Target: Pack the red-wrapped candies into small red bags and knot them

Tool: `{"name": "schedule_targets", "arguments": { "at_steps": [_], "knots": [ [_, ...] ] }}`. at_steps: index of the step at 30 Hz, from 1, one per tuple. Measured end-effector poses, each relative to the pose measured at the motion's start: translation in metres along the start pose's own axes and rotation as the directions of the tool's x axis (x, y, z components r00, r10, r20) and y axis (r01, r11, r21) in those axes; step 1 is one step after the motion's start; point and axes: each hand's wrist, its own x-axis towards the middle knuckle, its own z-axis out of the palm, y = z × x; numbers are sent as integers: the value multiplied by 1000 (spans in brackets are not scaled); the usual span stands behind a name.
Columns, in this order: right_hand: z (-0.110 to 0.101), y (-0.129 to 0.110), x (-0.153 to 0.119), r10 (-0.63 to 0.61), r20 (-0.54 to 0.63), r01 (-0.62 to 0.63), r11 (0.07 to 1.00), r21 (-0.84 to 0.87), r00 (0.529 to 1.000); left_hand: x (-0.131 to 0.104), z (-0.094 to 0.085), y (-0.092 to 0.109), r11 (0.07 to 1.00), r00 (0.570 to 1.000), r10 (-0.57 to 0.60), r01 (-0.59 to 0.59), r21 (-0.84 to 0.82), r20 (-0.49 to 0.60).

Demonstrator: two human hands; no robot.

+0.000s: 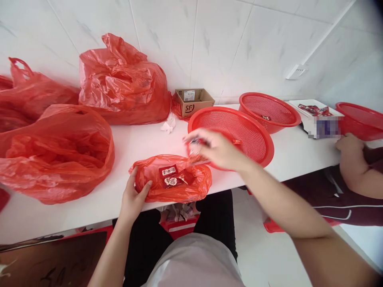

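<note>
My left hand (131,197) grips the left end of a small red plastic bag (176,196) at the table's front edge, its thumb inside the rim and its fingers outside. The bag lies open, with a few dark red printed packets (174,181) in it. My right hand (220,149), smeared by motion, is closed on red snack packets (194,156) above the bag's right end. How many it holds I cannot tell. Behind that hand stands a red plastic colander (260,149) with a small red packet inside, partly hidden by my arm.
Large red plastic bags (124,87) fill the table's left and back. A cardboard box (194,105) and crumpled tissue (169,123) lie near the wall. A second colander (269,107) and a scale bearing packets (317,111) stand right, by a co-worker's arm (356,167).
</note>
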Motion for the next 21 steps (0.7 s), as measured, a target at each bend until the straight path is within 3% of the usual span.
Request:
{"name": "schedule_targets", "arguments": {
  "at_steps": [1, 3, 6, 11, 14, 17, 21],
  "knots": [
    [22, -6, 0, -29, 78, 26, 999, 36, 997, 0, 0, 1, 1000, 1000, 12, -12, 0, 7],
    [62, -7, 0, -26, 105, 25, 1000, 12, 994, -1, -2, 4, 999, 999, 40, -40, 9, 14],
    [96, 10, -6, 53, 106, -38, 990, -135, 993, -5, -4, 8, 998, 998, 55, -55, 0, 23],
    [96, 44, -36, 173, 186, -114, 949, -293, 967, -5, -6, 2, 999, 1000, 12, -11, -44, 15],
    [90, 52, -43, 260, 76, -228, 928, -294, 963, 0, -4, -4, 1000, 1000, 7, -7, -29, 8],
    [84, 50, -37, 259, -34, -260, 965, -33, 965, 4, 0, -2, 990, 993, 112, -114, 85, 26],
    [80, 41, -27, 276, 55, -275, 874, 400, 959, 6, 5, 11, 951, 975, 216, -220, 217, 41]
  ]
}}
